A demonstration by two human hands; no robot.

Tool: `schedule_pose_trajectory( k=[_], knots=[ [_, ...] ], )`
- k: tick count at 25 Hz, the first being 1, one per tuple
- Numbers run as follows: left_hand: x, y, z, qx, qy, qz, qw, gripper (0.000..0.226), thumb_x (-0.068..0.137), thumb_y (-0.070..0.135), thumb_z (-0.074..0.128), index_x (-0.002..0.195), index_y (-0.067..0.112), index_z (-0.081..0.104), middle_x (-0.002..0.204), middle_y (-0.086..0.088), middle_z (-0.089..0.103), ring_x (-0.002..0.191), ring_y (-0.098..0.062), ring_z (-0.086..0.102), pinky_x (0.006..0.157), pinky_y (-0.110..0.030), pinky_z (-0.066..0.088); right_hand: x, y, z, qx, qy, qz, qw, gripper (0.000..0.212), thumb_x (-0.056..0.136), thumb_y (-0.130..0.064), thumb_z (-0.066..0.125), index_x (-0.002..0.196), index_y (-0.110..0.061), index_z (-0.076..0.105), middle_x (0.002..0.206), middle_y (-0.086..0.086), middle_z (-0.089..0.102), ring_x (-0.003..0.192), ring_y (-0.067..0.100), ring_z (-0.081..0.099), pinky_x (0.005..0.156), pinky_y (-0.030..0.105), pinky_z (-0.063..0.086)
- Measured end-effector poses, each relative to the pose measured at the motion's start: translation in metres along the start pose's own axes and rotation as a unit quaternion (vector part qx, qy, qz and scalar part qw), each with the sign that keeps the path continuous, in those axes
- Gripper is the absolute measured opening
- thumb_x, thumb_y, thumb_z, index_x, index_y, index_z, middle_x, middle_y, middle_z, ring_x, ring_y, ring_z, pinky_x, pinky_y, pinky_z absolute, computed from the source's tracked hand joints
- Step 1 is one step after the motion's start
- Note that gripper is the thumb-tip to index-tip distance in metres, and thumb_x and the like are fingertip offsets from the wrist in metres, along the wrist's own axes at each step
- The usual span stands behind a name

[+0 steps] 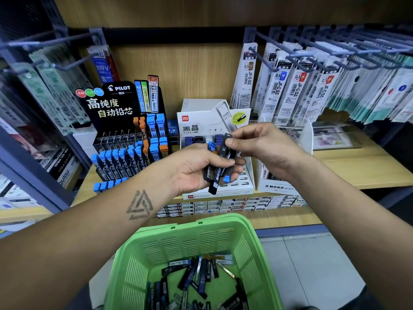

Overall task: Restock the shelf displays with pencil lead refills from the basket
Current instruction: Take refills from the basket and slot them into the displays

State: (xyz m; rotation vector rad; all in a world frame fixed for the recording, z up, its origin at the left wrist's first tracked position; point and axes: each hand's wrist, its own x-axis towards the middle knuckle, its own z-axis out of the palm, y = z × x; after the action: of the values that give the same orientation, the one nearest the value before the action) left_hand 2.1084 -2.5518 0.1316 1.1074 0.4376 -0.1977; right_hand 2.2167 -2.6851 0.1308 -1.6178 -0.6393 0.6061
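Observation:
My left hand grips a bundle of several lead refill cases, black with blue and orange caps, in front of the shelf. My right hand pinches the top of one black refill case marked 0.5 2B, standing among that bundle. Below, the green basket holds several more loose refill cases. The black Pilot display at the left holds rows of blue- and orange-capped refills. Behind my hands sits the white Deli display box, partly hidden.
A white Mono display box stands right of the Deli box. Pen refill packets hang from hooks at the upper right and upper left. Small boxes line the lower shelf edge. A few blue-capped refills lie on the wooden shelf.

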Motion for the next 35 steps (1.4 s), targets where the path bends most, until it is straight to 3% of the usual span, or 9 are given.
schedule_pose_trajectory(
  k=[4,9,13,18,23,26,30,32,35],
  knots=[
    [0.004,-0.002,0.004,-0.006,-0.011,-0.018,1.0,0.019,0.091,-0.015,0.051,0.099,-0.004,0.063,0.085,-0.018,0.073,0.071,-0.022,0.072,0.061,-0.027,0.06,-0.002,-0.007,-0.016,0.142,0.066,0.013,0.988,0.006,0.089,0.001,0.067,0.09,-0.004,0.063,0.077,0.01,0.069,0.064,0.018,0.066,0.065,0.026,0.052],
    [0.012,-0.005,0.008,-0.014,-0.012,-0.036,0.999,0.021,0.091,-0.014,0.048,0.088,-0.006,0.067,0.083,-0.017,0.071,0.072,-0.02,0.065,0.056,-0.023,0.057,-0.015,-0.007,-0.033,0.143,0.057,0.001,0.988,0.022,0.09,0.007,0.062,0.111,0.001,0.064,0.073,0.013,0.069,0.062,0.02,0.069,0.058,0.021,0.057],
    [0.013,-0.009,0.014,-0.006,-0.018,-0.041,0.999,0.022,0.09,-0.015,0.05,0.085,-0.004,0.068,0.086,-0.019,0.071,0.067,-0.019,0.068,0.056,-0.023,0.057,-0.036,-0.005,-0.057,0.202,0.018,0.028,0.979,0.017,0.088,-0.001,0.064,0.104,0.003,0.065,0.085,0.018,0.072,0.075,0.027,0.073,0.071,0.025,0.061],
    [0.012,-0.014,0.027,-0.007,-0.029,-0.04,0.999,0.02,0.09,-0.016,0.05,0.094,-0.003,0.063,0.083,-0.019,0.071,0.064,-0.019,0.069,0.056,-0.023,0.057,-0.053,0.014,-0.083,-0.011,0.047,-0.022,0.999,0.013,0.092,0.009,0.059,0.104,0.005,0.063,0.1,0.023,0.072,0.082,0.028,0.072,0.074,0.026,0.056],
    [0.013,-0.019,0.035,0.012,-0.039,-0.047,0.998,0.023,0.088,-0.017,0.053,0.085,-0.002,0.07,0.086,-0.021,0.071,0.066,-0.021,0.069,0.058,-0.025,0.058,-0.06,0.013,-0.096,-0.215,0.077,-0.042,0.973,0.023,0.086,0.012,0.067,0.102,-0.002,0.06,0.092,0.01,0.073,0.079,0.01,0.073,0.071,0.016,0.054],
    [0.011,-0.018,0.034,0.019,-0.045,-0.047,0.998,0.032,0.088,-0.016,0.052,0.074,0.0,0.076,0.085,-0.021,0.071,0.066,-0.02,0.069,0.058,-0.025,0.058,-0.059,0.011,-0.1,-0.249,0.103,-0.036,0.962,0.016,0.082,0.006,0.075,0.09,-0.005,0.067,0.08,0.01,0.074,0.07,0.013,0.074,0.067,0.018,0.054],
    [0.014,-0.017,0.034,-0.002,-0.037,-0.041,0.998,0.023,0.085,-0.015,0.054,0.099,-0.004,0.066,0.086,-0.02,0.072,0.067,-0.02,0.069,0.057,-0.024,0.058,-0.049,0.011,-0.109,-0.253,0.164,-0.05,0.952,0.019,0.09,0.009,0.063,0.098,-0.006,0.072,0.084,0.003,0.072,0.066,0.001,0.07,0.071,0.013,0.055],
    [0.016,-0.018,0.035,-0.005,-0.034,-0.037,0.999,0.022,0.085,-0.016,0.053,0.1,-0.004,0.065,0.086,-0.019,0.072,0.066,-0.02,0.069,0.057,-0.024,0.058,-0.042,0.013,-0.109,-0.265,0.167,-0.046,0.949,0.02,0.095,0.007,0.059,0.105,-0.008,0.067,0.093,0.006,0.072,0.07,0.003,0.071,0.075,0.016,0.057],
    [0.019,-0.019,0.034,-0.008,-0.034,-0.032,0.999,0.023,0.087,-0.016,0.052,0.102,-0.005,0.065,0.086,-0.02,0.072,0.067,-0.021,0.069,0.058,-0.024,0.058,-0.038,0.012,-0.109,-0.301,0.183,-0.05,0.935,0.016,0.086,-0.002,0.075,0.099,-0.01,0.073,0.088,0.003,0.074,0.073,0.007,0.073,0.077,0.017,0.058]
  ],
)
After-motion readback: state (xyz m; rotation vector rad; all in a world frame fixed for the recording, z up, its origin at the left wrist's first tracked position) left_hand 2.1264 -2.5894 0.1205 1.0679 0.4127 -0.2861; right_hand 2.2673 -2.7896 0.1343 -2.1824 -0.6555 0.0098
